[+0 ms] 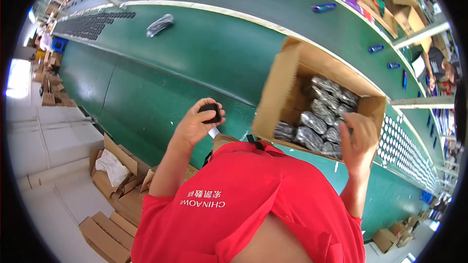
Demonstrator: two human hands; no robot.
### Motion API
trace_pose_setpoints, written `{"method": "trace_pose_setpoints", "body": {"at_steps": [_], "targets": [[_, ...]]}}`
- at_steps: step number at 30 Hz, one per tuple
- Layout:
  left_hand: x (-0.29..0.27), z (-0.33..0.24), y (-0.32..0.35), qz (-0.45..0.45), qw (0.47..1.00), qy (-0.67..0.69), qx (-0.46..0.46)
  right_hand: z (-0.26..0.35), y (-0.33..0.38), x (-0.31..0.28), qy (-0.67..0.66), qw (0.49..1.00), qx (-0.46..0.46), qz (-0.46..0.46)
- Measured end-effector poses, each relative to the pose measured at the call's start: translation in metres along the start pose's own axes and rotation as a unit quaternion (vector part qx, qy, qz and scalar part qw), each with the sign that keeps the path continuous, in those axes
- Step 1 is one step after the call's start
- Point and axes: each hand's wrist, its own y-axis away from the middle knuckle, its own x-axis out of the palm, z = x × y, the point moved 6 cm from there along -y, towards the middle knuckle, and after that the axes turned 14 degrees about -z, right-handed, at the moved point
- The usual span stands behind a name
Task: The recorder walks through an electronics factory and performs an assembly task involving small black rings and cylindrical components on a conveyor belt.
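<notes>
My left hand (pixel 199 121) is closed around a small black object (pixel 210 112) with rounded corners, held above the green table just left of the cardboard box. What kind of thing it is cannot be made out. The open cardboard box (pixel 276 92) stands tilted in front of me, partly filled with several bundles (pixel 312 122) in shiny clear plastic wrap. Over the box's right near corner reaches my right hand (pixel 360 139), beside the wrapped bundles. Its thumb stands apart from its bent fingers, and nothing shows between them.
A wrapped bundle (pixel 160 25) lies on the green table (pixel 204 44), with rows of dark parts (pixel 95 24) farther left. Rows of white round parts (pixel 404 146) lie right of the box. Beyond runs a belt (pixel 282 0) carrying blue items. Cartons (pixel 114 165) stand at lower left.
</notes>
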Motion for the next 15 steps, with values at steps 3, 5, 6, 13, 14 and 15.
{"method": "trace_pose_setpoints", "body": {"at_steps": [3, 5, 6, 13, 14, 15], "targets": [[-0.041, -0.018, 0.011, -0.035, 0.995, 0.090, 0.026, 0.086, -0.027, 0.050, -0.082, 0.995, -0.064, 0.011], [-0.058, -0.042, 0.018, 0.010, 0.987, 0.159, 0.018, 0.148, -0.043, 0.088, -0.140, 0.986, -0.085, 0.029], [-0.073, -0.059, 0.022, 0.003, 0.986, 0.165, 0.028, 0.180, -0.051, 0.108, -0.186, 0.976, -0.099, 0.046], [-0.151, -0.126, 0.041, 0.007, 0.998, 0.039, 0.044, 0.321, -0.052, 0.293, -0.547, 0.788, 0.067, 0.274], [-0.162, -0.134, 0.040, -0.005, 0.998, 0.054, 0.037, 0.335, -0.055, 0.308, -0.552, 0.785, 0.057, 0.274], [-0.173, -0.143, 0.039, -0.016, 0.997, 0.069, 0.030, 0.351, -0.058, 0.321, -0.525, 0.801, -0.001, 0.287]]}}
